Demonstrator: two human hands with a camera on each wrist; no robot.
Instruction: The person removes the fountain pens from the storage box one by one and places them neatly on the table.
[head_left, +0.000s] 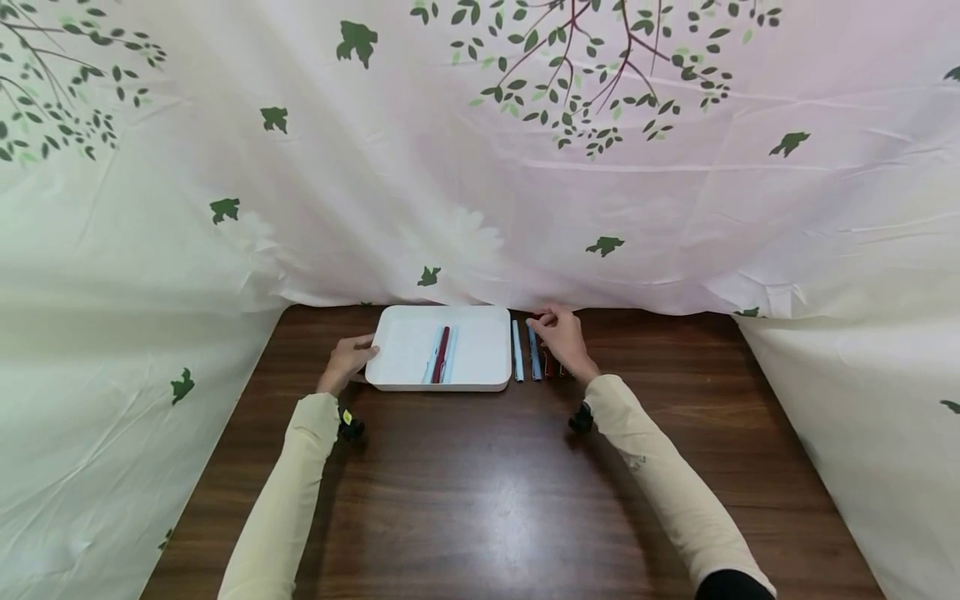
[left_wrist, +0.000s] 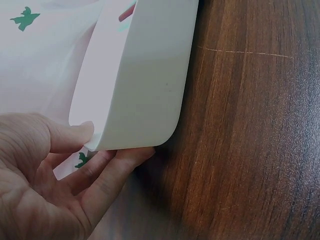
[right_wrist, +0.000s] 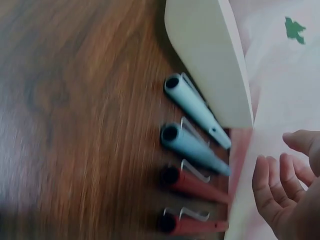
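My left hand (head_left: pixel 348 360) holds the left end of a white tray (head_left: pixel 420 387), its thumb (left_wrist: pixel 82 136) over the rim and its fingers against the outer wall. In the tray lie a dark red pen (head_left: pixel 442 354) and a light blue pen on either side of it. My right hand (head_left: pixel 561 337) is over the far ends of the pens right of the tray, thumb and bent fingers apart with nothing between them. Those pens are a light blue pen (right_wrist: pixel 192 102), a darker blue pen (right_wrist: pixel 192 147) and two red pens (right_wrist: pixel 197 186), side by side with clips showing.
The brown wooden table (head_left: pixel 450 500) extends toward me and to both sides. A pale curtain (head_left: pixel 510 200) printed with leaves and birds hangs along the back edge, close behind the tray, and down both sides.
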